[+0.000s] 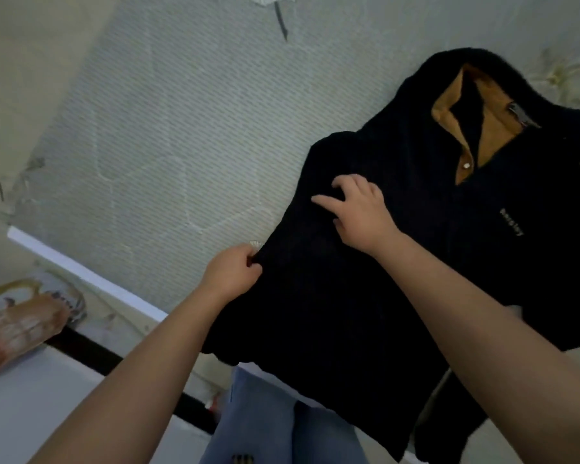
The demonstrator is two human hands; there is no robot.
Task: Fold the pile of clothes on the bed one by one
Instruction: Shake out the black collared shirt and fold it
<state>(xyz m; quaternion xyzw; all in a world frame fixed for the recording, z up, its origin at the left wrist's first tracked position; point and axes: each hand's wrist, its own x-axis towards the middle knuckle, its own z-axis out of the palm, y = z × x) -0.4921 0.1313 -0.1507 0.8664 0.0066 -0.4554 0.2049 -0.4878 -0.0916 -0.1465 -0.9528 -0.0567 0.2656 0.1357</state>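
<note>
The pale grey patterned bed (181, 128) carries a black fleece pullover with a tan collar lining (399, 262), its right edge cut off (folds lost in the dark). The right hand (359, 212) rests on its sleeve, fingers loosely bent; the left hand (230, 274) pinches the sleeve's edge

You're looking down at a bed (181, 128) covered in a pale grey-green quilted sheet with faint floral print. A white rail (81, 269) edges its left side; beyond it a patterned orange-brown cushion (21, 323) rests on a white ledge (31, 406). Light is dim.
</note>
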